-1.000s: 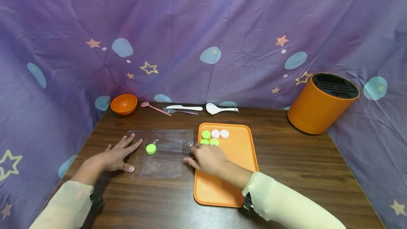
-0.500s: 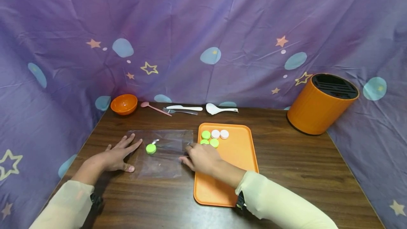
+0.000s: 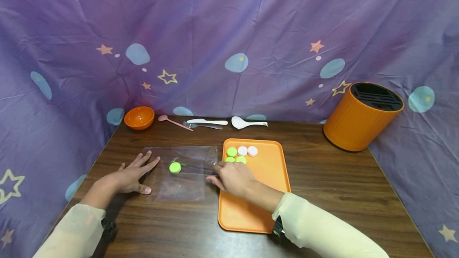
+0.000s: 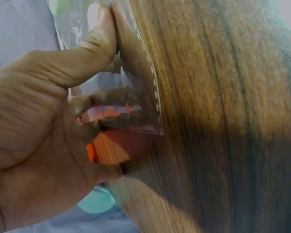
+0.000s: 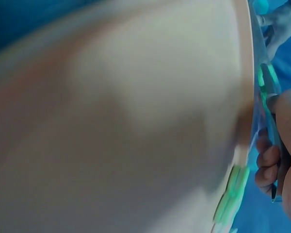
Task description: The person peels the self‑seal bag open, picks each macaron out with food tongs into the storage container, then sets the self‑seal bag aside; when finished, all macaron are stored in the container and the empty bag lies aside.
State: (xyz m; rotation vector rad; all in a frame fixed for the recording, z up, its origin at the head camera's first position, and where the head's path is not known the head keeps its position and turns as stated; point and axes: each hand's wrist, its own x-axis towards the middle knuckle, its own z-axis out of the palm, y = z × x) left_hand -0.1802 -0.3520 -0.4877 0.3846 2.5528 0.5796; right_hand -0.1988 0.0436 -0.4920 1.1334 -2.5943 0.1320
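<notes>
My left hand (image 3: pixel 132 174) lies spread on the left end of a clear plastic bag (image 3: pixel 193 154), its thumb and fingertips pressing the film. In the left wrist view the bag's dashed edge (image 4: pixel 153 73) shows beside the thumb. A bright green disc (image 3: pixel 175 168) sits within the bag's outline. From the right, my right hand (image 3: pixel 234 178) grips a slim metal tool like tongs (image 5: pixel 269 80), fingers curled round it. The tool's far end reaches to the disc over the bag; how it meets the disc is hard to see.
An orange tray (image 3: pixel 265 174) lies under the right forearm, with several green discs (image 3: pixel 232 152) and white discs (image 3: pixel 252 151) at its far left. Along the back stand an orange bowl (image 3: pixel 139 118), a pink spoon (image 3: pixel 173 121), a knife (image 3: pixel 206 121), a fork (image 3: pixel 204 126), a ladle (image 3: pixel 247 123) and an orange knife block (image 3: pixel 358 118).
The right hand moved a little left, then back right. The green disc has shifted slightly right, away from the left fingers. The left hand stays in place.
</notes>
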